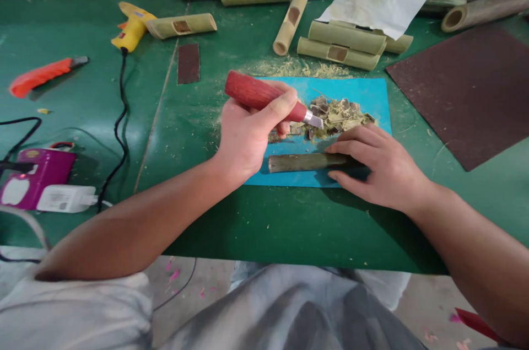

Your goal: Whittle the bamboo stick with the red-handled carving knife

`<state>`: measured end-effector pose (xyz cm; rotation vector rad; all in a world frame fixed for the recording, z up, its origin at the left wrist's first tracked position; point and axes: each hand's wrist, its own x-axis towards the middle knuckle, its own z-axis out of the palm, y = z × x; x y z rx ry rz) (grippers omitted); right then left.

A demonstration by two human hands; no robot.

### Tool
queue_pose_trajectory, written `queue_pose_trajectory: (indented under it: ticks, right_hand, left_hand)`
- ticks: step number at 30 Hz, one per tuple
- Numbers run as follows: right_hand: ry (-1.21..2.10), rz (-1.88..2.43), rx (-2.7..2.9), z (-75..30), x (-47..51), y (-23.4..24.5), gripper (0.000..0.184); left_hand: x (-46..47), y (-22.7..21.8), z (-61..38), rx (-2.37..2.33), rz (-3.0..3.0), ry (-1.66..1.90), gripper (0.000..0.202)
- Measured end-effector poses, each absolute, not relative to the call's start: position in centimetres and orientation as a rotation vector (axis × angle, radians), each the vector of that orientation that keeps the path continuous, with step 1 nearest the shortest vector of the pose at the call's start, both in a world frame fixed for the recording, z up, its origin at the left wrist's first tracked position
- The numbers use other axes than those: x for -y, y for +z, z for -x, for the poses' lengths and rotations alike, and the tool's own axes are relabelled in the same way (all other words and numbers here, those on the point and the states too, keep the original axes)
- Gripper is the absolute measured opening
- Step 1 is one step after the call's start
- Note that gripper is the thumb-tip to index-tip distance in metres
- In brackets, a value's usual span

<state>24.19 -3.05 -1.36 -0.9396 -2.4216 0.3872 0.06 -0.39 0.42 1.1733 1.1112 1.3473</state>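
My left hand (pixel 252 129) is closed round a carving knife with a thick red handle (pixel 260 96). Its short slanted steel blade points right, over a heap of bamboo shavings (pixel 339 116). Fingers of my right hand (pixel 376 165) are wrapped over the right end of a dark green bamboo tube (pixel 301 162), which lies flat on a blue sheet (pixel 285 178). That end of the tube is hidden under the hand. The blade is above the tube and apart from it.
Several cut bamboo tubes (pixel 347 37) lie along the back, some under white paper (pixel 376 0). A yellow glue gun (pixel 134 27), an orange utility knife (pixel 45 75) and a purple power strip (pixel 53 171) with cords are at left. Brown sandpaper (pixel 467 96) lies right.
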Motion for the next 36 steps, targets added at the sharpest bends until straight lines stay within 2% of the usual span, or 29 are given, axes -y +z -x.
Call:
queue_pose_trajectory:
  ticks: [5,14,25,36]
  right_hand:
    - [0.444,0.965,2.386,-24.28,3.10,-1.41,0.012]
    - [0.539,0.986,2.343,-24.08,3.35,-1.73,0.012]
    - [0.588,1.022,2.333,-24.14,3.36,-1.55,0.012]
    - [0.590,1.072,2.320,-24.02,3.65,-1.49,0.014]
  left_hand:
    - [0.60,-0.01,-0.17,-1.080,-1.186,1.305,0.026]
    - [1.10,-0.29,-0.52,-1.071,-1.165,1.213,0.021]
    - [1.20,-0.36,-0.36,-1.017,-1.197,1.260,0.040]
    - [1.29,-0.48,-0.36,-1.007,-1.202,1.215,0.043]
